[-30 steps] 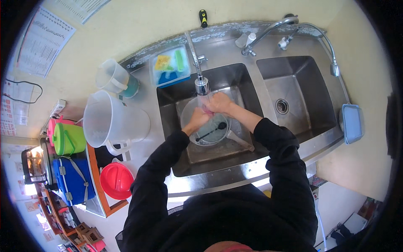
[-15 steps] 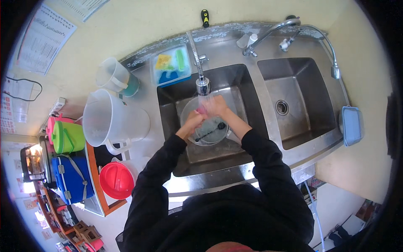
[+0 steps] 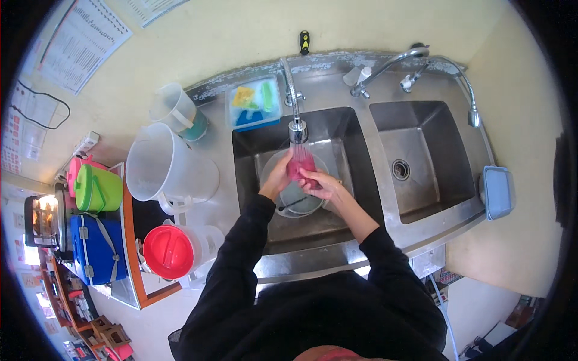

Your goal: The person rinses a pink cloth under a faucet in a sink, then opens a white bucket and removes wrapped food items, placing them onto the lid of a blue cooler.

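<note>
In the left sink basin (image 3: 278, 237), both hands hold a soft-looking pink piece (image 3: 303, 161) under water running from the faucet's spray head (image 3: 298, 131). Its exact kind I cannot make out. My left hand (image 3: 278, 176) grips its left side, while the fingers of my right hand (image 3: 323, 185) close on its lower right. Beneath them stands a round clear container (image 3: 293, 194) with cloudy liquid in it. A thin black utensil (image 3: 296, 204) lies inside, partly hidden by my right hand.
A tub with sponges (image 3: 227, 111) stands behind the basin. To the left are a large clear jug (image 3: 141, 165), a smaller jug (image 3: 165, 103) and a red-lidded pitcher (image 3: 168, 251). The second basin (image 3: 415, 156) and a blue tray (image 3: 498, 192) are on the right.
The pink piece, mostly hidden in my hands before, now shows opened out beneath the spray. My right hand has moved lower and right, and my left hand has turned upward beside it.
</note>
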A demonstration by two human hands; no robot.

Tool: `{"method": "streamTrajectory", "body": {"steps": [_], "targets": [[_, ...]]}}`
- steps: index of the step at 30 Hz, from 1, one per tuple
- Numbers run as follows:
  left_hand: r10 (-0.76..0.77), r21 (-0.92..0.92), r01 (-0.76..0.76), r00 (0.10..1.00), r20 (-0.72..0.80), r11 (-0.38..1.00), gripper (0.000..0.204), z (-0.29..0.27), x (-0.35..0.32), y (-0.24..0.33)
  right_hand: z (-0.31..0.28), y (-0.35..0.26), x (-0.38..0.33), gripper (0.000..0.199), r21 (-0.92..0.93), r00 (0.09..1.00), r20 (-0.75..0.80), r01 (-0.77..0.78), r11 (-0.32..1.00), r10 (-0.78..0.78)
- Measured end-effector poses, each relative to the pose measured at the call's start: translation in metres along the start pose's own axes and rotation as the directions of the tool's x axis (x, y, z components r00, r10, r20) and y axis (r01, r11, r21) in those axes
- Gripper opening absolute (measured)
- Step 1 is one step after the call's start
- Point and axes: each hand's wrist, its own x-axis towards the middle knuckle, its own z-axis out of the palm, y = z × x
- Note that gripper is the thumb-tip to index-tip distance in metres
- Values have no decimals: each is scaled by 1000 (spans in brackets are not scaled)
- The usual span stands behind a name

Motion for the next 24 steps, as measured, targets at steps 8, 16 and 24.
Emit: {"method": "streamTrajectory", "body": {"steps": [8,16,24], "targets": [[-18,-351,11,1000,-16,936,30,-2,11,-15,-26,-24,27,60,-216,976,-191,-143,966,102],[-231,-472,116,953,-195,874,31,-6,8,-34,-34,-135,110,23,-992,452,81,127,-25,-888],[-229,-557,91,956,-182,826,31,9,7,-18,-50,-184,168,21,-895,451,-76,362,260,-889]]}}
